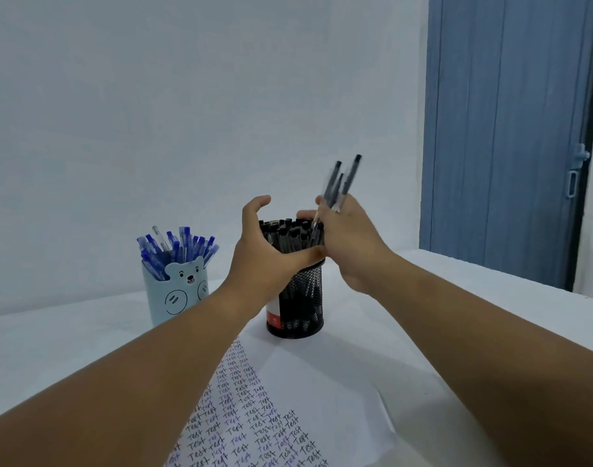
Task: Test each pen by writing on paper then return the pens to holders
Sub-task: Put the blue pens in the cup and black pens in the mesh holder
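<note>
A: Status?

B: My right hand (347, 244) grips a few black pens (339, 187) over the mesh holder (300, 298). Left hand (258, 244) lies relaxed, cupping the rim w/ thumb along it, clasping nothing.

A: Handling?

B: Light, stiff, slick barrels, prob. slippy; I'd pinch mid-barrel. Holder's packed w/ pens already, so little room. Bear holder (174, 298) w/ blue pens (177, 247) stands left; test paper (254, 416) nearer me.
</note>
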A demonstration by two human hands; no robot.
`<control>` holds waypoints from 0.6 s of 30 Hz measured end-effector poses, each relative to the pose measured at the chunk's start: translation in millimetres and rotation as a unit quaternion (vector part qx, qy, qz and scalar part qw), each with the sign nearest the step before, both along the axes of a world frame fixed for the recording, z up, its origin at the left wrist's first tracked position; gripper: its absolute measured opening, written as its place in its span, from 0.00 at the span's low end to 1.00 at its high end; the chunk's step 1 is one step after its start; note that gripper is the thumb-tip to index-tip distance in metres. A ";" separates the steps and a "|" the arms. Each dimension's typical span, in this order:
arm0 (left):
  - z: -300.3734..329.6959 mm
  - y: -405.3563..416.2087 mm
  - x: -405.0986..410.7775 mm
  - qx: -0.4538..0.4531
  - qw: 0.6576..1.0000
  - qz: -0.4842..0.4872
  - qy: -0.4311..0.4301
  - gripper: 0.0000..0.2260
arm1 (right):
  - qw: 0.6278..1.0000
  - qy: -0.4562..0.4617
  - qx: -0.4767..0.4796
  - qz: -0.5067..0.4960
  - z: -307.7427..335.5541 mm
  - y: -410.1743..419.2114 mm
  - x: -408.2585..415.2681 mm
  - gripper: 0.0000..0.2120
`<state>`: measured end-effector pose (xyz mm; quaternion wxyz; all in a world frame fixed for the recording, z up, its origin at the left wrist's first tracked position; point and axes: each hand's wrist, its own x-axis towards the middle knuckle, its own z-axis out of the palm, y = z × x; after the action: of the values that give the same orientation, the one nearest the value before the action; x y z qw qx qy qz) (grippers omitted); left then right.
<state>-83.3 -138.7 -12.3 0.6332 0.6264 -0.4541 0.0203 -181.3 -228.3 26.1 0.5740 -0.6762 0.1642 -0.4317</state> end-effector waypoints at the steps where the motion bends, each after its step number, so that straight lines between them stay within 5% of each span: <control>1: 0.5 -0.5 1.2 0.000 1.000 0.003 0.001 0.47 | 1.000 0.017 -0.011 0.004 -1.1 1.2 0.1 0.08; 9: 0.9 -3.1 4.0 -0.050 0.999 0.016 0.005 0.43 | 0.994 0.100 -0.038 0.037 3.4 10.6 -10.1 0.25; 12: 2.7 -3.8 5.3 -0.066 0.998 0.005 0.015 0.43 | 0.997 0.051 -0.063 0.005 1.6 7.0 -12.4 0.17; 16: 1.0 -3.4 5.8 -0.052 0.998 -0.020 -0.002 0.41 | 0.991 -0.060 -0.121 -0.005 -4.7 0.0 -6.4 0.24; 18: -1.1 -2.6 7.6 -0.044 0.999 -0.026 -0.008 0.41 | 0.986 -0.064 -0.150 -0.020 -6.6 -2.4 -2.5 0.20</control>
<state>-75.7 -141.3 -13.3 0.6567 0.5859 -0.4739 0.0291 -183.7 -230.7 19.5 0.4662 -0.7224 0.0741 -0.5052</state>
